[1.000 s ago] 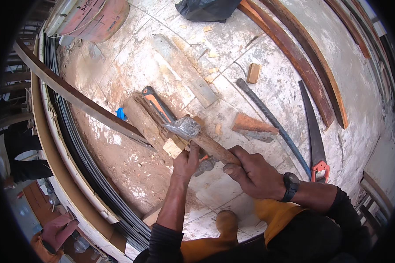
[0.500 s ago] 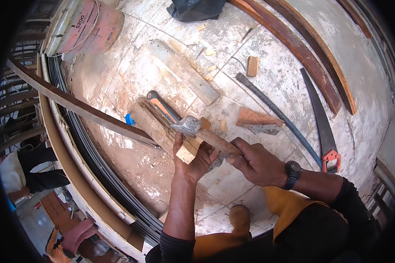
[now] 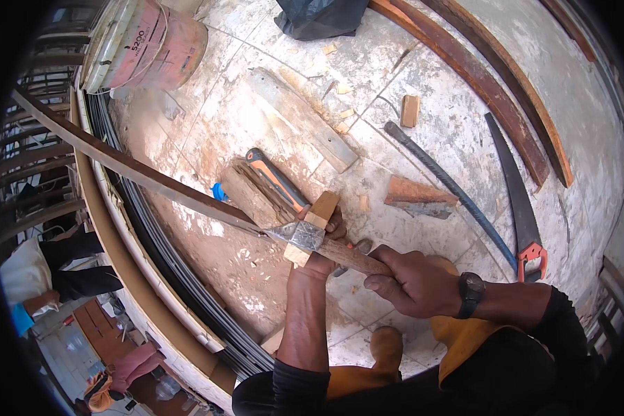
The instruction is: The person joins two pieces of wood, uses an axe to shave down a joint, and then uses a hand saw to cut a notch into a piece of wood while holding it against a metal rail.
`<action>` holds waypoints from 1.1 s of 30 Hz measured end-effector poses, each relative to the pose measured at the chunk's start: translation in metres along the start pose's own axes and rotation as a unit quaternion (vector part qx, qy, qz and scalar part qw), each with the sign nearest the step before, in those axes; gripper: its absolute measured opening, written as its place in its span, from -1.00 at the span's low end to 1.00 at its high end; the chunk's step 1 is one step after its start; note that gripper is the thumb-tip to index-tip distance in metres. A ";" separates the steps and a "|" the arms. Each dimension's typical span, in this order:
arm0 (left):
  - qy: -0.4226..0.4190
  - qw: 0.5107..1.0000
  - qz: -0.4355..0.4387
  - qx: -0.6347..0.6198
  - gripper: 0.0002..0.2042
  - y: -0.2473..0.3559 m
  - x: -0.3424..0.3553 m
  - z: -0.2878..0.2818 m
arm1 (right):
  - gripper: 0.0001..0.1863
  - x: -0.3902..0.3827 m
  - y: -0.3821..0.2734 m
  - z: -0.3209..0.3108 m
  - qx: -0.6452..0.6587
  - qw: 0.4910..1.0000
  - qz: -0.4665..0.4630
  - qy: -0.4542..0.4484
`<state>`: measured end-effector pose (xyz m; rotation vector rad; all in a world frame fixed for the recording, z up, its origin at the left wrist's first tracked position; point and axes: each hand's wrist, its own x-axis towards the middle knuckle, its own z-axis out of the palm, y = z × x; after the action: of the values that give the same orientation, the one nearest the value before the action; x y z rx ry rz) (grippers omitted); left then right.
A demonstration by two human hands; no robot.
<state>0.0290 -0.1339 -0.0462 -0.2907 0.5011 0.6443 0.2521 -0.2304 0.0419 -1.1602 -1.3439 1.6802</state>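
My right hand (image 3: 417, 283) is wrapped round the wooden handle of a hammer (image 3: 308, 236). The hammer's grey metal head lies across a small pale wood block (image 3: 322, 206), hiding its middle; I cannot tell whether they touch. Around that block my left hand (image 3: 319, 265) is closed, partly covered by the hammer, with fingertips showing on the block's far side. Just beyond lie a rough, split piece of timber (image 3: 246, 194) and a tool with an orange and black handle (image 3: 274, 177), its working end hidden.
A handsaw (image 3: 513, 187), a ribbed steel bar (image 3: 451, 191) and a wood offcut (image 3: 419, 196) lie to the right. Curved timbers (image 3: 478, 90) sit beyond. A long curved strip (image 3: 132, 170) crosses from the left. A pink bucket (image 3: 163, 52) stands far left.
My left hand has turned over with the wood block, so its length now shows. The hammer head has come down across the block. The whole view has shifted slightly.
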 end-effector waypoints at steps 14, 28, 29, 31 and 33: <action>0.014 0.999 0.023 0.032 -0.47 -0.006 0.003 0.018 | -0.53 -0.009 -0.041 -0.021 -0.026 1.000 -0.002 -0.005; 0.023 0.998 0.046 -0.020 -0.59 -0.008 -0.013 0.032 | -0.53 -0.004 -0.025 -0.001 -0.106 0.994 -0.015 -0.008; 0.028 0.998 0.059 -0.019 -0.58 -0.004 -0.010 0.018 | -0.53 0.001 -0.014 0.003 -0.134 0.990 0.040 -0.033; -0.023 0.999 0.036 0.021 -0.56 -0.005 -0.011 0.001 | -0.52 -0.003 -0.016 -0.001 -0.072 0.996 0.041 -0.040; 0.008 0.999 0.038 0.005 -0.55 -0.006 -0.014 0.010 | -0.52 -0.006 -0.022 -0.002 -0.027 0.999 -0.006 -0.015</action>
<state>0.0270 -0.1412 -0.0300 -0.2688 0.5321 0.7138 0.2558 -0.2300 0.0646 -1.1596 -1.4211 1.6677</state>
